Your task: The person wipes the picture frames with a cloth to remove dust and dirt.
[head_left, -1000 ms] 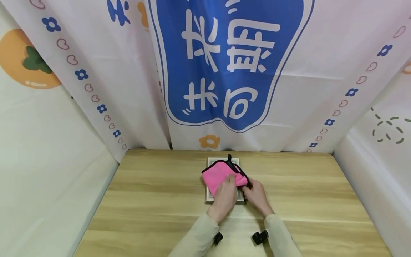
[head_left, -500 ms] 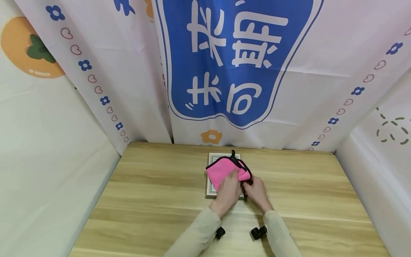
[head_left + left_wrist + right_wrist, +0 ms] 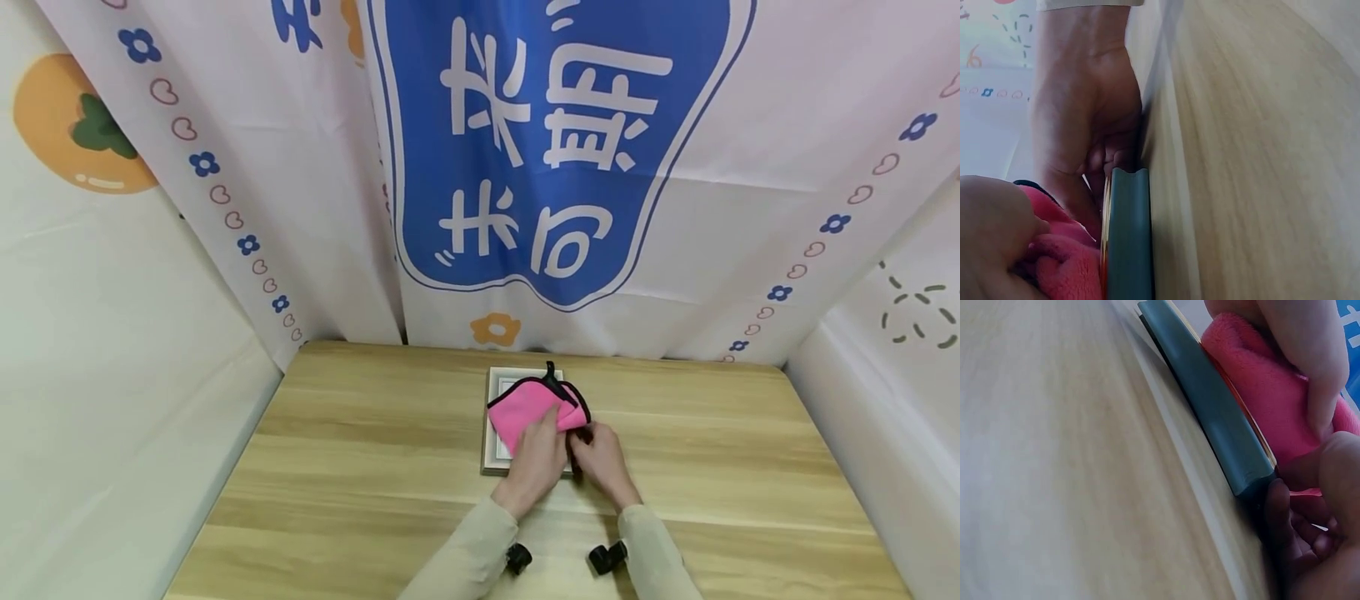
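Observation:
A picture frame [image 3: 492, 446] lies flat on the wooden table, its blue-grey side [image 3: 1216, 415] facing the right wrist view. Over its upper face spreads a pink cloth [image 3: 517, 412] with black edging and a black hanging loop [image 3: 551, 372]. My left hand [image 3: 538, 454] pinches a bunched fold of this cloth against the frame. At the near right corner, my right hand [image 3: 600, 458] grips the frame, thumb on top and curled fingers by its side. The fleecy pink folds [image 3: 1072, 265] show in the left wrist view; cloth and hands hide much of the frame's face.
The wooden table [image 3: 360, 467] extends on both sides of the frame. A white printed curtain [image 3: 322, 208] hangs behind its far edge, and pale fabric walls [image 3: 150, 350] stand left and right. Black wrist mounts [image 3: 517, 558] sit under the sleeves.
The cloth and my left hand have shifted slightly to the right across the frame. My right hand stays at the frame's right side. The head view has tilted a little.

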The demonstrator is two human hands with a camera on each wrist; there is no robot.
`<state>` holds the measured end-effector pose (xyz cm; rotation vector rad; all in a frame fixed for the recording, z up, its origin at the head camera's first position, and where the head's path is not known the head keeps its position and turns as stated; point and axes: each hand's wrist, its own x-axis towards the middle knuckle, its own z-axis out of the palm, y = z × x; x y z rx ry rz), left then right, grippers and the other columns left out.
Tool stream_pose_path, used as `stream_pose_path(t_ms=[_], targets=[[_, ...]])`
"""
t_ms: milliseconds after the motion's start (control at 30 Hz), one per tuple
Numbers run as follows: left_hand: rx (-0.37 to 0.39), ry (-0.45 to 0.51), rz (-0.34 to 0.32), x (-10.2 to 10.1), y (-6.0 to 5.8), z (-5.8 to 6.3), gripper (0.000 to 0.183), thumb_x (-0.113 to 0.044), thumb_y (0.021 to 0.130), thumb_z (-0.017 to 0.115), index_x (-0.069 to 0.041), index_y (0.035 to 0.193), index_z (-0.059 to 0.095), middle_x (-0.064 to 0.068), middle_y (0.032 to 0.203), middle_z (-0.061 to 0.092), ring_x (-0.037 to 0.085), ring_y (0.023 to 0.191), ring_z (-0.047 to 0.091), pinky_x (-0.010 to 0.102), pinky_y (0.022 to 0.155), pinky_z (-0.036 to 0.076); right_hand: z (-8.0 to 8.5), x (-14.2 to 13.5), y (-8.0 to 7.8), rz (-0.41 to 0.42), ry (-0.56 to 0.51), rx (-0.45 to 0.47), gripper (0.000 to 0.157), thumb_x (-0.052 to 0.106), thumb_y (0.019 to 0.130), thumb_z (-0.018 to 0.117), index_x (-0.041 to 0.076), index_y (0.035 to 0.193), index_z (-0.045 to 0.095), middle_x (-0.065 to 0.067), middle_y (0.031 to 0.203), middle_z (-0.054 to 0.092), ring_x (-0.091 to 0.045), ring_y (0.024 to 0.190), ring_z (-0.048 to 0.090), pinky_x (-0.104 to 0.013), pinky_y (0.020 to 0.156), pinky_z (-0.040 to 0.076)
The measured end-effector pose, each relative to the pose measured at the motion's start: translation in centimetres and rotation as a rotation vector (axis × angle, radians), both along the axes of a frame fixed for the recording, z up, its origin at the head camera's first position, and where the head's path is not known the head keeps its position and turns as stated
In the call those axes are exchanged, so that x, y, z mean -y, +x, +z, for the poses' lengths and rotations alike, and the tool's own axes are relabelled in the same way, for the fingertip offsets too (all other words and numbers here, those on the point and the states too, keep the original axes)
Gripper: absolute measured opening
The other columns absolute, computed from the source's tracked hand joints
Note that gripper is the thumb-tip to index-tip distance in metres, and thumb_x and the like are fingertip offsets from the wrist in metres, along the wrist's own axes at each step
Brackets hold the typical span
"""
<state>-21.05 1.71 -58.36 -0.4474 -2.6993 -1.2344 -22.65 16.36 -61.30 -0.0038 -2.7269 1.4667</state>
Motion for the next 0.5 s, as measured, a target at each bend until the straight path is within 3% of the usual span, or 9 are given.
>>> stream_pose_path(t_ms=[133,267,367,500], targets=[[0.099,0.141,-0.013,0.1,-0.3,0.0,0.048,-0.008,0.109,0.053,0.009,0.154,0.048,0.013,0.084,0.07,0.005,0.052,0.051,0.022,0.059,0.055,0.1,-0.1,0.0,0.013,-0.026,-0.004,0.024,0.008,0.097,0.067,-0.002,0.115,0.077,-0.006,0.081,0.068,-0.013,0.069,0.057,-0.027,0.063,0.047],[0.126,0.266,-0.011,0.5,-0.6,0.3,0.029,-0.015,0.111,0.052,0.001,0.133,0.062,0.003,0.073,0.061,0.0,0.051,0.045,0.023,0.05,0.049,-0.1,-0.1,-0.1,0.011,-0.052,-0.002,0.038,0.008,0.098,0.069,-0.003,0.134,0.071,-0.003,0.082,0.068,-0.009,0.066,0.056,-0.023,0.058,0.046],[0.087,0.319,0.0,0.9,-0.6,1.0,0.013,-0.017,0.111,0.053,-0.008,0.11,0.062,-0.003,0.069,0.051,0.0,0.055,0.045,0.024,0.046,0.043,-0.1,0.1,-0.2,0.011,-0.057,-0.013,0.038,0.009,0.098,0.071,-0.002,0.135,0.071,-0.002,0.083,0.069,-0.007,0.066,0.056,-0.022,0.058,0.046],[0.013,0.329,0.025,1.5,-0.4,2.3,0.008,-0.011,0.108,0.054,-0.009,0.108,0.062,-0.005,0.07,0.048,0.002,0.055,0.045,0.023,0.047,0.041,-0.1,0.2,-0.2,0.019,-0.075,-0.019,0.037,0.009,0.098,0.071,-0.002,0.133,0.072,-0.002,0.082,0.067,-0.007,0.065,0.055,-0.022,0.056,0.046]])
